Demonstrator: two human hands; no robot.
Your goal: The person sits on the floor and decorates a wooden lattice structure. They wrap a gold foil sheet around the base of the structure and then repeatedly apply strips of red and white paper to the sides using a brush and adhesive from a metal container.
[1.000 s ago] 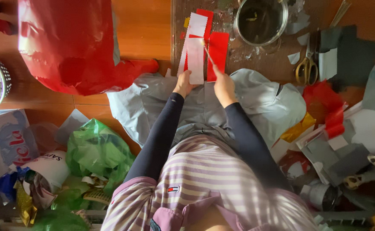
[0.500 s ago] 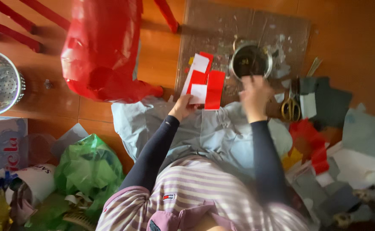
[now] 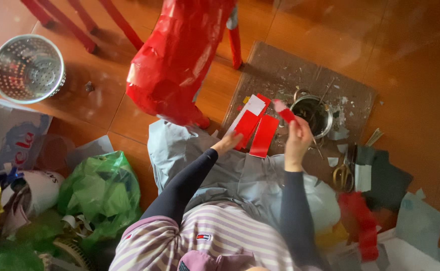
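Nearest the camera: a striped top, dark sleeves, a grey cloth (image 3: pixel 240 175) lying over the lap. Green bag (image 3: pixel 102 193) sitting at eight o'clock of the lap; scissors (image 3: pixel 344 173) and dark paper scraps (image 3: pixel 388 180) lying at three o'clock on the floor.

Left hand (image 3: pixel 228 143) is resting on the near end of the red sheets (image 3: pixel 255 130), fingers together and pressing flat on them. The sheets are lying on the cardboard mat (image 3: pixel 290 75), just past the cloth's far edge, one showing a white back.

Right hand (image 3: pixel 297 140) is lifted, fingers pinching a small red strip (image 3: pixel 285 111) held up just beside the pot (image 3: pixel 311 114).

Handling, as a judgement: sheets and strip are looking light, thin, floppy, glossy, likely slippery and easy to crease. Best taken by an edge or corner with a light pinch; a flat palm is serving to pin the stack.

Farther out: pot at one o'clock of the sheets; red bag (image 3: pixel 179 55) hanging at eleven o'clock; colander (image 3: pixel 27 65) far off at ten o'clock.

Against half a second ago: the right hand was low near the pot; now it is holding the strip up. The left hand is staying on the sheets. The view has swung, so the mat is showing more fully.
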